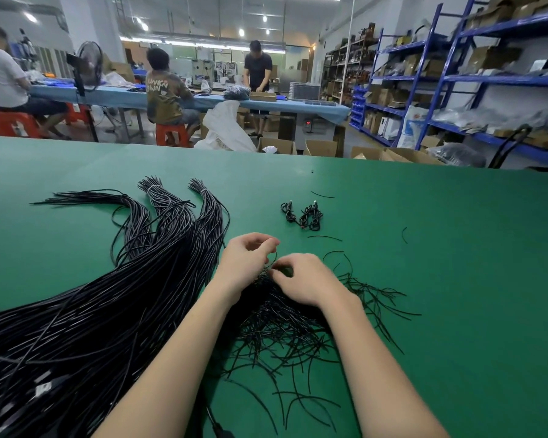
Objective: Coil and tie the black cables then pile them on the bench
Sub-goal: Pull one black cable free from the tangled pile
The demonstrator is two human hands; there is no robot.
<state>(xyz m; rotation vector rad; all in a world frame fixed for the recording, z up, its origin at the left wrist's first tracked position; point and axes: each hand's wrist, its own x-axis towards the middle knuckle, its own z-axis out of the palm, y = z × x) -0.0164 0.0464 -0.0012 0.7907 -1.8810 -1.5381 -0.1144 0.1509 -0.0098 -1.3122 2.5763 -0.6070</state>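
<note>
Green bench, contents from left to right.

Long black cables: a large loose mass running from the near left corner toward the middle, fanning out at the far end into several bundles; two of these are bound near their tips with pale ties.

Left hand: at bench centre, just beside the cable mass, fingers curled with thumb and forefinger drawn together over a thin black strand; whether it actually grips the strand cannot be told.

Short black ties: a scattered heap of thin strands under and around both wrists, spreading toward the near edge.

Right hand: touching the top of that heap, fingers bent, thumb and forefinger pinching a thin strand close to the left hand's fingertips.

Coiled cables: two small finished coils lying together farther back, apart from the hands.

Stray strands: a few single pieces to the right.
</note>
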